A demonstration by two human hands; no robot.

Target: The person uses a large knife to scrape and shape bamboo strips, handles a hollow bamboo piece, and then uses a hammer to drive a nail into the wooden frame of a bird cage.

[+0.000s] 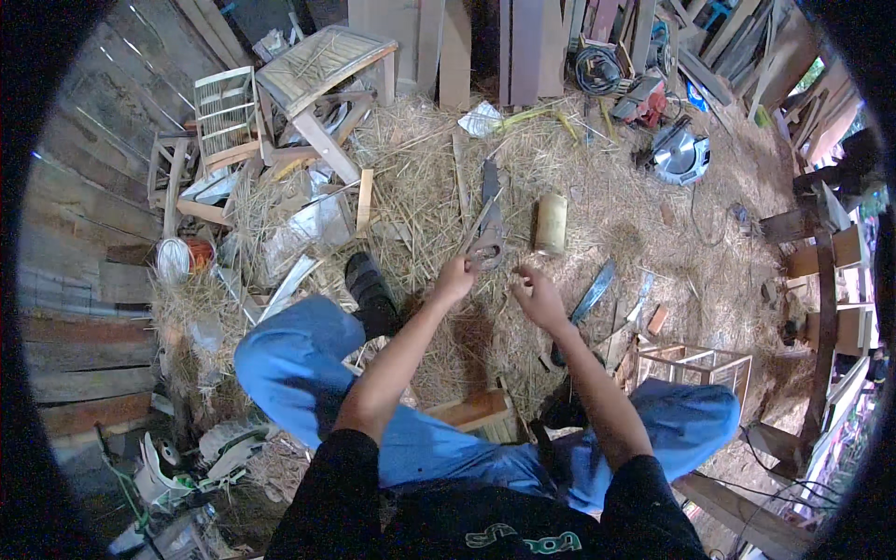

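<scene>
My left hand is closed at the near end of a hand saw, by its wooden handle with a finger hole. The blade points away from me, darker at its far part. A thin pale strip runs along the saw's left side; whether my fingers also grip it is unclear. Just to the right, my right hand is raised with bent fingers apart and nothing visible in them. Beyond it a short, thick bamboo section stands or lies on the straw-covered ground. Below my hands, a small wooden box sits between my legs.
A circular saw rests at the far right, near a coiled cable. A small slatted wooden table stands far left. A wooden frame is beside my right knee. Planks lean along the back, and shavings cover the ground.
</scene>
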